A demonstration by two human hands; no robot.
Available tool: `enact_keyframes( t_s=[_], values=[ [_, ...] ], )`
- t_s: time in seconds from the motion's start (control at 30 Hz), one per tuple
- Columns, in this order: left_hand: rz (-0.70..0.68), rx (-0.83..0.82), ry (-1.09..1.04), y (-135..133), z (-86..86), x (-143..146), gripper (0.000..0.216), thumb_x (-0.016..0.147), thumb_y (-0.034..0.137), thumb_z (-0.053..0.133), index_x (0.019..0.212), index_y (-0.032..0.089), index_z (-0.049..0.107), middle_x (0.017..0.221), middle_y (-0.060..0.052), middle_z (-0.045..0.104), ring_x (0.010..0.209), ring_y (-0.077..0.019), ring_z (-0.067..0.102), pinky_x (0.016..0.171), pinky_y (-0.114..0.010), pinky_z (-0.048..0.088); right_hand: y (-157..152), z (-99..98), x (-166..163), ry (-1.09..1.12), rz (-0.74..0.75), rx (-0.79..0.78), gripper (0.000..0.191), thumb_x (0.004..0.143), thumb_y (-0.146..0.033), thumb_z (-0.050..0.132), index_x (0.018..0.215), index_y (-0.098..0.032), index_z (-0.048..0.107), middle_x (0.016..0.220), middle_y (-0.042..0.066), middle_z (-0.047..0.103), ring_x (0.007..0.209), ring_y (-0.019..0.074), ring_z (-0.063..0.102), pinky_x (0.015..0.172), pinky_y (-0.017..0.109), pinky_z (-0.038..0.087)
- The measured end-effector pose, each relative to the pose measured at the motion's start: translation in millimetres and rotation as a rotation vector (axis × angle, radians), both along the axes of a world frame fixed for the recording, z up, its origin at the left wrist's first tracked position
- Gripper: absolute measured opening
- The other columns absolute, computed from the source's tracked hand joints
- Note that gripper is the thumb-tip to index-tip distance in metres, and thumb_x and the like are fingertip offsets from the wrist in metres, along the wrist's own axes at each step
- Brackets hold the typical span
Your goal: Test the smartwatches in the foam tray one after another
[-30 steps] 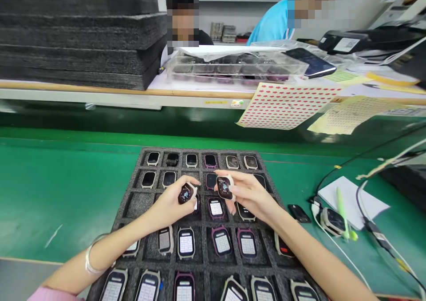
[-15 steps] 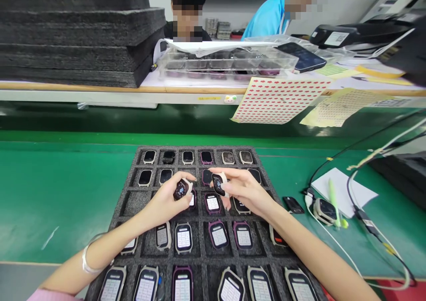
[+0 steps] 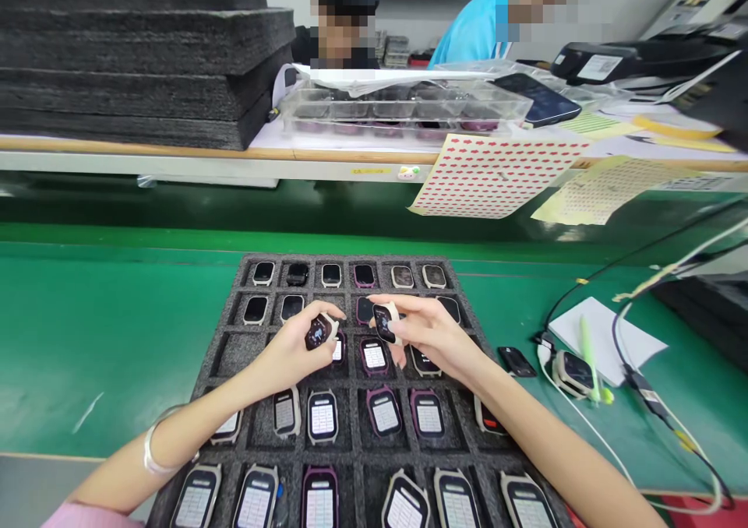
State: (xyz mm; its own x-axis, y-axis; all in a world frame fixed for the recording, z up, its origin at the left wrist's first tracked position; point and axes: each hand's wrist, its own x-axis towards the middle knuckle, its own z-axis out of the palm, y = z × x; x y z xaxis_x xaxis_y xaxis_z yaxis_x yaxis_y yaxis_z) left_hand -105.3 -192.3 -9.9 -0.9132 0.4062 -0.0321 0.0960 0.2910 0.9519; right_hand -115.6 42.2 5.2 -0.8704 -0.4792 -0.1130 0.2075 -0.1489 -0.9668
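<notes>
Two strapless smartwatches are held tilted above a dark foam tray [image 3: 231,357]. My left hand [image 3: 298,345] is closed around one smartwatch [image 3: 319,331], its dark screen lit with a small bluish picture. Between the thumb and fingers of my right hand [image 3: 424,329] is the other smartwatch [image 3: 384,322], light-framed, its screen lit in a similar way. Below them, rows of watch bodies lie in the tray's compartments. A purple watch [image 3: 374,355] among them shows a white screen; the back row, with a cream watch [image 3: 331,275], has dark screens. My forearms cover some compartments.
Black foam sheets [image 3: 117,68] are stacked on the shelf at left, beside clear plastic trays [image 3: 409,107] and a phone [image 3: 538,100]. Cables [image 3: 643,388], another watch [image 3: 573,372] and a green pen [image 3: 589,349] lie at right. Two people are behind the shelf.
The view has shifted slightly. Both hands keep the same hold on their smartwatches, with no clear movement over the tray.
</notes>
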Motion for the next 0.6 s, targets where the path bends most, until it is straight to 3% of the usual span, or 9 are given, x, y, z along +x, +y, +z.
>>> enact_keyframes(
  t_s=[0.6],
  values=[
    [0.033,0.028,0.016,-4.7,3.6,0.3,0.031,0.078,0.015,0.052,0.108,0.02,0.052,0.084,0.001,0.053,0.067,-0.0114,0.049,0.063,-0.023,0.041,0.8,3.2,2.9,0.021,-0.016,0.039,0.046,0.077,-0.027,0.072,0.12,-0.014,0.062,0.068,0.002,0.065,0.046,0.0115,0.059,0.044,0.024,0.049]
  ],
)
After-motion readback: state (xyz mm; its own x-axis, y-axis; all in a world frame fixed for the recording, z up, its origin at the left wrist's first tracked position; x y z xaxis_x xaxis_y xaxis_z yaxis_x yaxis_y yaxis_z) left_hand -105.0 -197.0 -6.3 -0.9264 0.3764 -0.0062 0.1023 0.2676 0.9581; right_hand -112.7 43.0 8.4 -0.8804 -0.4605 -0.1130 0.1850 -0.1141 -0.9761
